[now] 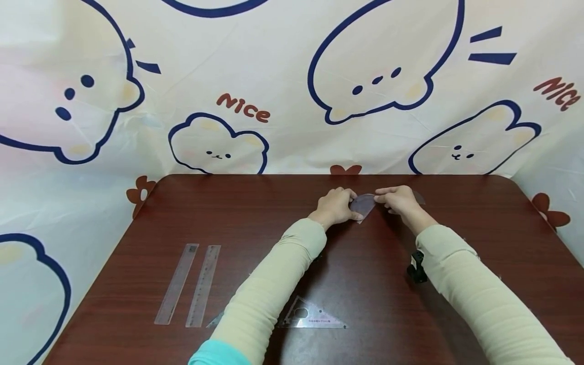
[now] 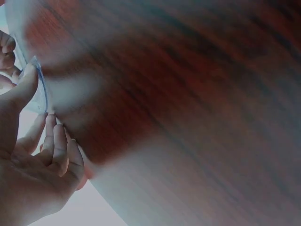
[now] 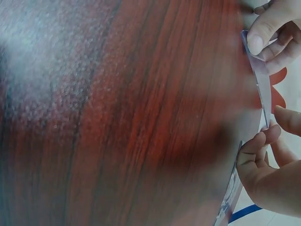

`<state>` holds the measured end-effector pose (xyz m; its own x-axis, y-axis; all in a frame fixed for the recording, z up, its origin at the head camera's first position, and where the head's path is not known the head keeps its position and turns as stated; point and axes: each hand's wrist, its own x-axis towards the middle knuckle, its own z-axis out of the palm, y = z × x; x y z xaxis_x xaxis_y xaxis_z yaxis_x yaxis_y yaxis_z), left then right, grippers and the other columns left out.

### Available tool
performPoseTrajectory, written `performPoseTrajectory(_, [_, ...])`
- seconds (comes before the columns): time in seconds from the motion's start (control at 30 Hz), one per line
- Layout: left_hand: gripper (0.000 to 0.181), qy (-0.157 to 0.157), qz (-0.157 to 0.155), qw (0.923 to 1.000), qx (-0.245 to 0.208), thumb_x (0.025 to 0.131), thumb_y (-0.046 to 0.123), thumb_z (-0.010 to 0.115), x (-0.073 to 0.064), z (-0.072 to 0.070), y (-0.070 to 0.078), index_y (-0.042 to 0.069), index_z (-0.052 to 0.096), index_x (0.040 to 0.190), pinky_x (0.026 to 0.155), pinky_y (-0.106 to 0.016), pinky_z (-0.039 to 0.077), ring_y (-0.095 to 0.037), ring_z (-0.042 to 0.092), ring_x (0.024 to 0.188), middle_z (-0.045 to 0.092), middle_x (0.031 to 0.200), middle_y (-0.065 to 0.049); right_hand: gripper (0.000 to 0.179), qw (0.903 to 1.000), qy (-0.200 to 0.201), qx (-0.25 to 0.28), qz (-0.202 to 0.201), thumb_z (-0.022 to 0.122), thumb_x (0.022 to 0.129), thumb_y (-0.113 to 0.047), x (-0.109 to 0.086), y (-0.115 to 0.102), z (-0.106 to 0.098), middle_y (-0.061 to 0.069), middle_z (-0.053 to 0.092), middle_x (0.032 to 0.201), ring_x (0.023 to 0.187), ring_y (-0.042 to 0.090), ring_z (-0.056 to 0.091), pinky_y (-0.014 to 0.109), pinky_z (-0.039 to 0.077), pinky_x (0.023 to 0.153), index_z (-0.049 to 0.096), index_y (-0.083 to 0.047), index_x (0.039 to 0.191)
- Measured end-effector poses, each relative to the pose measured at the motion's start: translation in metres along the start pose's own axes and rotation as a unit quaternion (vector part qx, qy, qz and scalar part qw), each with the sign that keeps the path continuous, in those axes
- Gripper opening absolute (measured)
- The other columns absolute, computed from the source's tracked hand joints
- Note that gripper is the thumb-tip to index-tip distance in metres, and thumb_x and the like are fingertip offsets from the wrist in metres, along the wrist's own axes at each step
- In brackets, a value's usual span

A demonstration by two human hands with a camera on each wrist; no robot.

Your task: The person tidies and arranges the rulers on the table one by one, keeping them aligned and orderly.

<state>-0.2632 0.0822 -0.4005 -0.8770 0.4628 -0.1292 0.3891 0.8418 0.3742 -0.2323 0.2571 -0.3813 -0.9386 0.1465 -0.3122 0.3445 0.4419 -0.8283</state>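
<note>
Near the table's far edge, my left hand [image 1: 334, 205] grips a clear protractor [image 1: 363, 204] by its left side, with the thumb over the lower corner. My right hand [image 1: 398, 199] pinches the protractor's right end between its fingertips. The right wrist view shows the protractor [image 3: 264, 89] tilted up from the table, spanning both hands. In the left wrist view the left thumb [image 2: 29, 87] lies on the protractor [image 2: 40, 94], whose far end is partly hidden. Just right of the right hand lies another clear, curved piece [image 1: 418, 197], mostly covered by that hand.
Two clear straight rulers, one on the left [image 1: 177, 284] and one beside it [image 1: 203, 286], lie on the dark wooden table [image 1: 374, 304]. A clear set square [image 1: 315, 315] lies at the front middle. Another clear piece [image 1: 216, 319] shows partly under the left sleeve. A printed cloth [image 1: 292, 76] hangs behind.
</note>
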Motion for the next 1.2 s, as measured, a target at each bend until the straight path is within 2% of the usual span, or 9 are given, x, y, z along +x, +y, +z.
performPoseTrajectory(0.07, [0.059,0.002,0.002,1.0000,-0.008,0.085,0.046,0.077,0.000,0.000,0.000,0.022,0.058,0.135,0.085,-0.035,0.047,-0.011,0.054,0.111,0.060,0.121,0.006,0.040,0.9999,0.008,-0.011,-0.010,0.059,0.099,-0.014,0.000,0.001,0.001,0.003,0.062,0.092,0.082,0.020,0.049,0.030,0.045,0.071,0.058,0.003,0.135])
performPoseTrajectory(0.2, [0.058,0.003,0.003,0.9998,-0.019,0.084,0.046,0.077,-0.001,0.000,-0.001,0.022,0.059,0.134,0.086,-0.035,0.047,-0.010,0.055,0.112,0.061,0.121,0.008,0.035,0.9980,0.026,-0.045,-0.036,0.057,0.100,-0.016,0.002,0.004,0.003,0.021,0.062,0.120,0.102,0.028,0.051,0.037,0.043,0.082,0.063,0.005,0.128])
performPoseTrajectory(0.3, [0.055,0.004,0.003,0.9995,-0.031,0.083,0.044,0.079,-0.003,-0.002,-0.002,0.020,0.061,0.130,0.085,-0.035,0.046,-0.009,0.057,0.109,0.063,0.119,0.009,0.035,0.9957,0.036,-0.068,-0.052,0.058,0.100,-0.019,0.002,0.004,0.005,0.024,0.057,0.134,0.114,0.030,0.048,0.040,0.041,0.090,0.065,0.006,0.124])
performPoseTrajectory(0.5, [0.044,0.002,-0.003,0.9989,-0.047,0.083,0.044,0.079,-0.006,-0.005,-0.007,0.020,0.064,0.117,0.084,-0.035,0.045,-0.009,0.059,0.102,0.066,0.109,0.011,0.035,0.9905,0.054,-0.103,-0.073,0.063,0.097,-0.024,0.000,0.005,0.003,0.025,0.062,0.125,0.103,0.031,0.051,0.038,0.041,0.084,0.070,0.005,0.116])
performPoseTrajectory(0.67, [0.035,-0.003,-0.009,0.9984,-0.056,0.087,0.045,0.075,-0.008,-0.007,-0.012,0.021,0.063,0.110,0.085,-0.035,0.043,-0.007,0.060,0.093,0.065,0.097,0.013,0.039,0.9928,0.040,-0.099,-0.054,0.063,0.098,-0.029,-0.003,0.007,0.000,0.025,0.058,0.131,0.114,0.034,0.051,0.043,0.042,0.091,0.069,0.003,0.118])
performPoseTrajectory(0.77, [0.032,-0.004,-0.008,0.9979,-0.064,0.090,0.044,0.073,-0.010,-0.008,-0.013,0.021,0.064,0.110,0.085,-0.035,0.043,-0.005,0.060,0.088,0.064,0.092,0.014,0.042,0.9952,0.029,-0.085,-0.040,0.062,0.098,-0.031,-0.004,0.009,-0.002,0.024,0.054,0.136,0.122,0.035,0.048,0.047,0.039,0.099,0.067,0.003,0.122])
performPoseTrajectory(0.9, [0.030,0.000,-0.001,0.9973,-0.073,0.092,0.042,0.070,-0.011,-0.008,-0.014,0.021,0.064,0.113,0.085,-0.035,0.044,-0.005,0.061,0.087,0.065,0.092,0.015,0.044,0.9966,0.029,-0.069,-0.033,0.062,0.098,-0.032,-0.007,0.011,-0.003,0.024,0.053,0.137,0.125,0.036,0.046,0.049,0.038,0.102,0.066,0.003,0.124])
performPoseTrajectory(1.2, [0.028,0.029,0.029,0.9948,-0.094,0.095,0.037,0.068,-0.017,-0.008,-0.013,0.023,0.060,0.117,0.082,-0.037,0.045,-0.009,0.062,0.087,0.067,0.096,0.011,0.039,0.9973,0.033,-0.045,-0.047,0.060,0.100,-0.029,-0.013,0.015,-0.002,0.022,0.057,0.130,0.112,0.032,0.051,0.040,0.041,0.090,0.064,0.001,0.124])
